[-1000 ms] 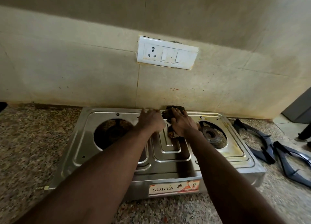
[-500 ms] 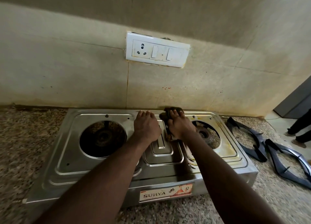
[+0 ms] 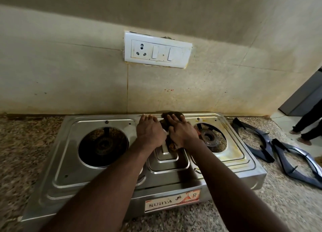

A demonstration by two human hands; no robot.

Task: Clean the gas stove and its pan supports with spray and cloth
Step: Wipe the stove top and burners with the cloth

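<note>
Centrally on stove (image 3: 66,162), right hand (image 3: 181,132) presses cloth (image 3: 171,113)

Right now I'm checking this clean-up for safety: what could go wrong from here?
1. The right hand presses the cloth along the back edge of the stove, beside the uncovered right burner; the cloth could snag there or push grime into the opening.
2. The wall socket sits just above that edge; any spray aimed there might reach it.
3. The pan supports lie loose on the counter right of the stove; an elbow might knock them.
</note>
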